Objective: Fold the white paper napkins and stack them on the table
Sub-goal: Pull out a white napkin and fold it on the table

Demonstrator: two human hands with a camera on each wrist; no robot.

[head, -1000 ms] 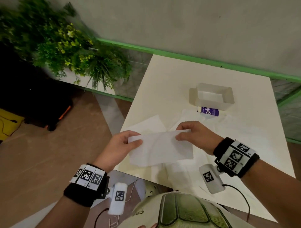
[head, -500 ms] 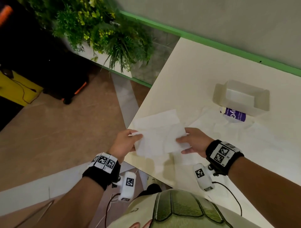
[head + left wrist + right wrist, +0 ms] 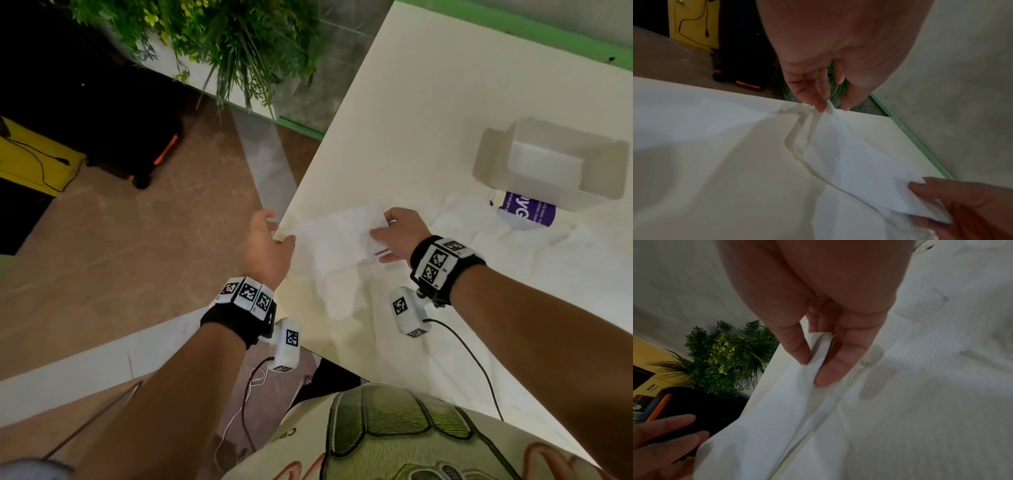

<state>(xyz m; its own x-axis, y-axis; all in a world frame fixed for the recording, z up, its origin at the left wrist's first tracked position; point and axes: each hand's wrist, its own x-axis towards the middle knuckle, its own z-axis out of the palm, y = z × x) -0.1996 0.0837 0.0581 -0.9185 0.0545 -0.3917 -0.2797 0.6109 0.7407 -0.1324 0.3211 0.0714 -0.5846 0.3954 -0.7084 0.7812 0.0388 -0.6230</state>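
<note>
I am holding the folded napkin (image 3: pixel 337 240) stretched between both hands so its layers stay aligned: my left hand (image 3: pixel 265 245) is pinching one end, my right hand (image 3: pixel 399 234) the other. It is hanging just above the counter (image 3: pixel 411 120), near its left edge, over the flat napkin (image 3: pixel 342 301), probably for stacking.

Both forearms extended forward, wrists banded; left hand (image 3: pixel 267 246) and right hand (image 3: pixel 399 236) face each other, fingers (image 3: pixel 797 347) of each closed in a pinch
</note>
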